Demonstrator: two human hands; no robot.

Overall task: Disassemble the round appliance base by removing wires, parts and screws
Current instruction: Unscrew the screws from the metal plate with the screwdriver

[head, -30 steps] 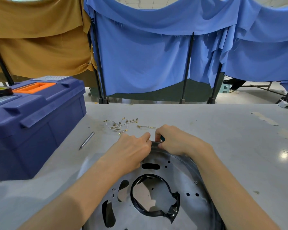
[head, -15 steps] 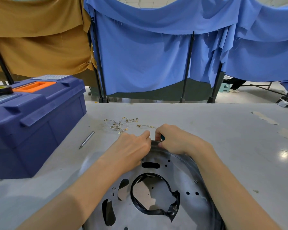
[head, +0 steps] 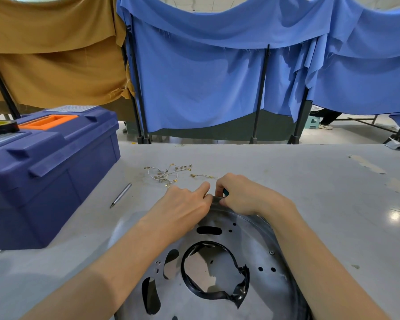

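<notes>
The left grip (head: 185, 209) and right grip (head: 247, 197) are pinching the 12 o'clock rim of the round silver sheet-metal appliance base (head: 252, 239), apparently to work its edge loose. A small teal item (head: 225, 192) is peeking from the right. The base is lying at 6 o'clock on the grey counter (head: 310, 192), with the white wires with brass terminals (head: 169, 173) set aside just beyond.

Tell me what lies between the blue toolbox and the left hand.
A slim metal rod lies alone on the table between the blue toolbox and the left hand, touching neither, as the head view shows.
</notes>
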